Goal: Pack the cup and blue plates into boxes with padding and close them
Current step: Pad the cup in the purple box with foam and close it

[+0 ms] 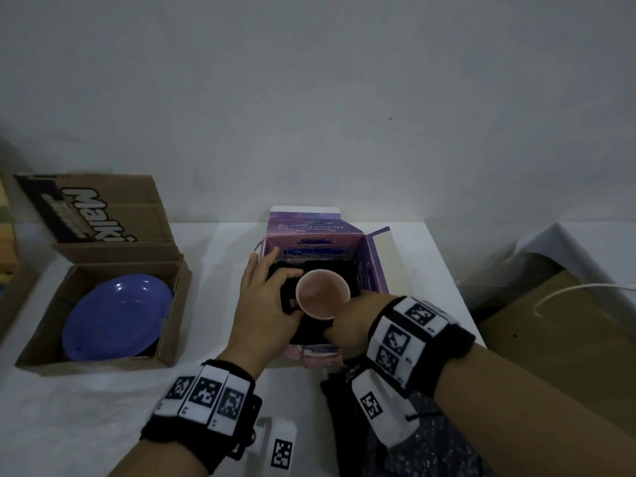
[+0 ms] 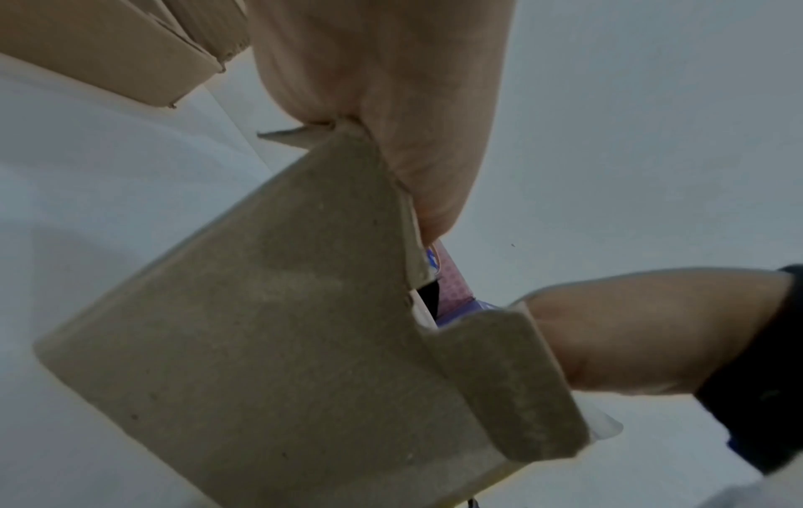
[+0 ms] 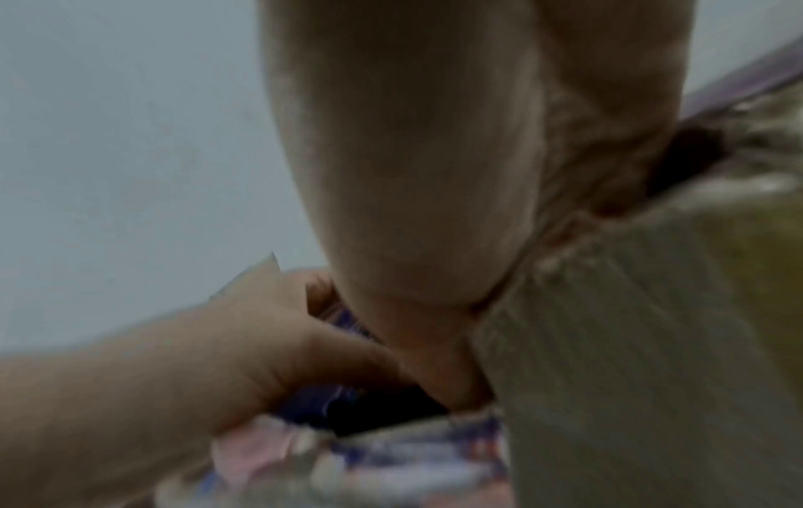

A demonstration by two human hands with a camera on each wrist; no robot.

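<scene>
Purple card box stands open at the middle of my worktop, lined with black padding. I see the cup, pinkish-brown, upright inside it with its mouth facing up, the padding around it. My left hand reaches in from the left, fingers spread and bent onto the padding beside the cup, thumb lying against the cup's near side. My right hand comes in from the right, below the cup's rim; its fingers are hidden behind the cup and the box, so I cannot tell whether they grip anything. Both wrist views are close and blurred and show only skin and grey card.

To the left, well apart, a brown carton sits with its flaps up, a blue plate lying tilted inside. Bubble wrap lies at the near edge under my right forearm.
</scene>
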